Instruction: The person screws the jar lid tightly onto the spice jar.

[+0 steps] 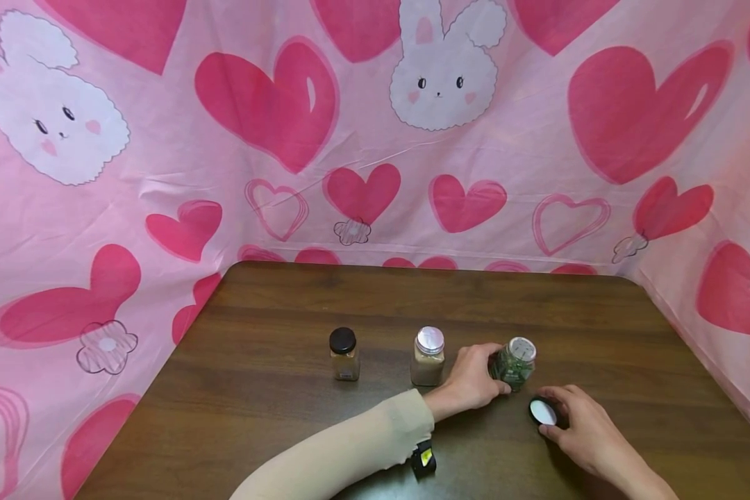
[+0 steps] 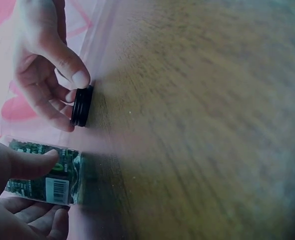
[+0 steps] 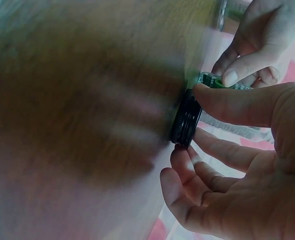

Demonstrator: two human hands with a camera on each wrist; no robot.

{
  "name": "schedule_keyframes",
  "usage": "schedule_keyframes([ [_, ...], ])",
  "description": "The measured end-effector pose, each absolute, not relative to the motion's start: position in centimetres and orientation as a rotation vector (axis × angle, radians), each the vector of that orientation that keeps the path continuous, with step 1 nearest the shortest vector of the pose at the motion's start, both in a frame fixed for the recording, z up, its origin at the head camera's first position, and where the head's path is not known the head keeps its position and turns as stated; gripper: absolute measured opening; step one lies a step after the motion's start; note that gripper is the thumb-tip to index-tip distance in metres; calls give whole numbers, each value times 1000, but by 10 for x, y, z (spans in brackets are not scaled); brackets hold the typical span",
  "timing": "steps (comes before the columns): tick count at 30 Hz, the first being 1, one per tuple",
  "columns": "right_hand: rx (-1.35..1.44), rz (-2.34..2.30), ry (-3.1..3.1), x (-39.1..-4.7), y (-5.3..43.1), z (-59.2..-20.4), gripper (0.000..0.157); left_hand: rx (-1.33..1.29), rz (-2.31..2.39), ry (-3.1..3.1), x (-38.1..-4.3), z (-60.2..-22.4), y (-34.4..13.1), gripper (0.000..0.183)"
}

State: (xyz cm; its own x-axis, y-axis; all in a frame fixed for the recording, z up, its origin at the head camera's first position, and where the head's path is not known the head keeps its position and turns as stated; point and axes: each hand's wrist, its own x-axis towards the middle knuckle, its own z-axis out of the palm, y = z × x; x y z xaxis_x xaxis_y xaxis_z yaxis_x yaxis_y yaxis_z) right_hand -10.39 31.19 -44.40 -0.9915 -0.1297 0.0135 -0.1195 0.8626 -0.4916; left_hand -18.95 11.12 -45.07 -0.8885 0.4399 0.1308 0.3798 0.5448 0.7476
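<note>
My left hand [image 1: 471, 380] grips a clear jar of green dried herbs [image 1: 514, 368] standing on the table. The jar's top is pale with dark specks and has no black lid on it. In the left wrist view, a barcode label shows on the herb jar [image 2: 42, 172], with the thumb across its side. To the right of the jar, my right hand [image 1: 584, 430] pinches a black screw lid [image 1: 542, 412], its white inner face up. At the table surface, the black lid [image 3: 186, 119] sits between thumb and fingers in the right wrist view.
Left of the herb jar stands a square jar with a silvery top [image 1: 428, 357] and pale contents, close behind my left wrist. Farther left is a small brown-filled jar with a black cap [image 1: 344, 354]. Pink heart-patterned cloth [image 1: 375, 139] surrounds the wooden table [image 1: 275, 417].
</note>
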Motion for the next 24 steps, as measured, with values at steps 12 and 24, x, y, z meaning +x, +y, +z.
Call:
schedule_keyframes([
  [12,-192,-774,3013,-104,311,-439,49,719,1297,2683,-189,-450,111,61],
  [24,-224,-771,3089,-102,308,-432,51,722,1283,2706,-189,-451,111,62],
])
